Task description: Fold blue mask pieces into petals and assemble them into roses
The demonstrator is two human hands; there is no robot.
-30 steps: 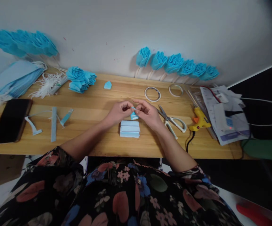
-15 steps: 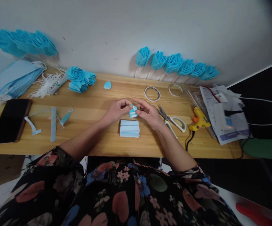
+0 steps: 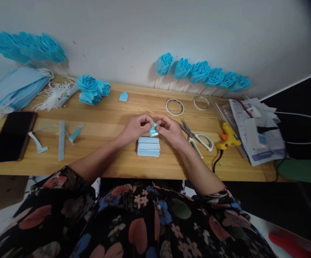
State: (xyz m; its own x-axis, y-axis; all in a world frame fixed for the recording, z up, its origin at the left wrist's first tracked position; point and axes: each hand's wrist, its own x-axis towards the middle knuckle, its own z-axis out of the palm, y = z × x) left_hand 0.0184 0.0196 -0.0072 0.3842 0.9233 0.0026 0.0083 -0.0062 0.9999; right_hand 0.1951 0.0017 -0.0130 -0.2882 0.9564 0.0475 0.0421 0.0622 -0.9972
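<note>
Between my two hands is a small blue folded piece of mask fabric (image 3: 153, 132), its top covered by my fingers. My left hand (image 3: 138, 127) pinches its left side and my right hand (image 3: 169, 129) pinches the right. Just below them lies a stack of pleated light-blue pieces (image 3: 148, 147). A similar folded piece with a pointed top (image 3: 123, 96) rests farther back on the wooden table (image 3: 112, 123). Scissors (image 3: 195, 137) with white handles lie partly open beside my right hand.
To the right are tape rolls (image 3: 174, 107), a yellow glue gun (image 3: 228, 137) and a power strip (image 3: 253, 133). Blue fabric flowers (image 3: 199, 71) lean on the wall. At left lie a phone (image 3: 13, 137), cut strips (image 3: 61, 140), face masks (image 3: 17, 87) and more flowers (image 3: 93, 89).
The folded piece has shifted slightly right and down between my fingers, and its upper part is more covered. Both hands keep their pinch on it.
</note>
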